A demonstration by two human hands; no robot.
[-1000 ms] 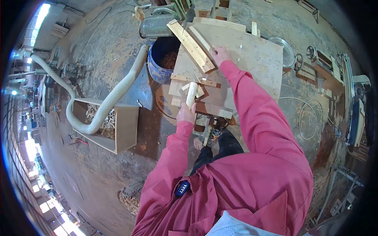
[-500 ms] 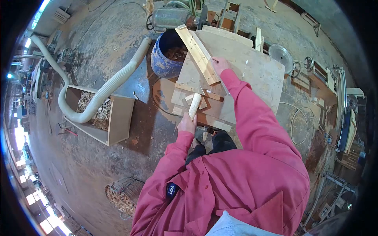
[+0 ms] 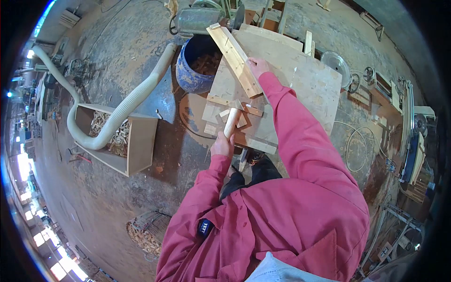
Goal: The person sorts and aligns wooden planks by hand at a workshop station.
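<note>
**Wooden peg in the left hand, guide strip under the right**

Wooden peg [image 3: 230, 124] — a short, pale, rounded stick — is held by its near end in the left hand [image 3: 222, 145], fingers clenched around it, at the near left edge of the plywood table [image 3: 310, 82]. Its far end points at a small cluster of wood offcuts [image 3: 242, 115] lying on the table. It looks light and stiff, dry bare wood that should not slip; the near end, where the fist already sits, seems the natural place to hold it, leaving the far end free.

Head view, farther out: the right hand [image 3: 257, 66] rests on a long wooden strip [image 3: 234, 58] that lies slanted across the far left part of the table. The fingers press on or curl over its edge — whether they truly grip it I cannot tell. The strip looks rigid and heavier than the peg.

Left of the table stands a blue barrel [image 3: 190, 75] with wood scraps inside. A pale hose [image 3: 127, 105] runs across the floor over an open wooden box [image 3: 134, 145] holding scraps. A woven basket [image 3: 143, 232] sits near on the floor.
</note>
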